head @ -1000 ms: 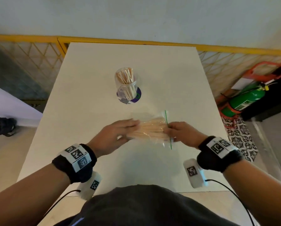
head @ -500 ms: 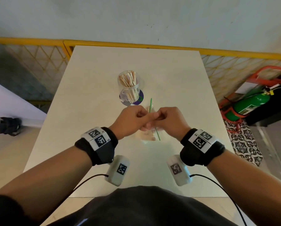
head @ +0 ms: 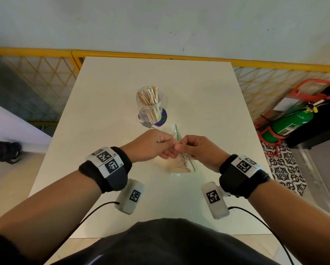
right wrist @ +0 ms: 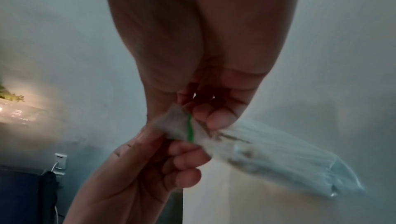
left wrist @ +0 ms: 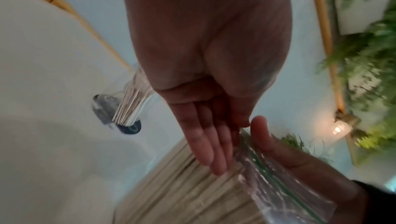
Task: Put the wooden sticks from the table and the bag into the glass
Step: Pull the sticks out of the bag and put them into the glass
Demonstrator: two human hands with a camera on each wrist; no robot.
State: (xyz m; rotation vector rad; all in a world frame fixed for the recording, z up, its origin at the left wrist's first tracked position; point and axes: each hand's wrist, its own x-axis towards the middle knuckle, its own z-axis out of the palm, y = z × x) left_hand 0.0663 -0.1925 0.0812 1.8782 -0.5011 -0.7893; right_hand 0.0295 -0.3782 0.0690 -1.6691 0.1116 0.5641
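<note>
Clear plastic, the zip bag (head: 181, 161) hangs between both hands above the near half of the white table (head: 103, 111), its green seal strip (head: 176, 131) running up past the knuckles toward the far edge. The left hand (head: 152, 145) pinches one lip of the bag's mouth between thumb and curled fingers; in the right wrist view those fingers (right wrist: 184, 161) are folded tight against the plastic beside the green strip. The right hand (head: 200, 150) pinches the opposite lip, with its fingertips (right wrist: 216, 117) pressed on the film just beside the strip. The two hands touch at the thumbs. Whether the seal is parted yet I cannot tell.

A bundle of wooden sticks (head: 179, 167) lies inside the bag, below the hands, packed side by side; in the left wrist view the sticks (left wrist: 184, 190) fill the lower part of the bag and the picture is blurred.

Beyond the hands, toward the middle of the table, stands an upright glass jar (head: 150, 106) holding more wooden sticks that fan out above its rim. It sits on a purple round coaster (head: 163, 119), near the top end of the green strip but apart from it.

Off the table's right edge, on the floor, a green fire extinguisher (head: 292, 121) leans in a red stand. A yellow mesh railing (head: 45, 73) runs behind the far edge.
</note>
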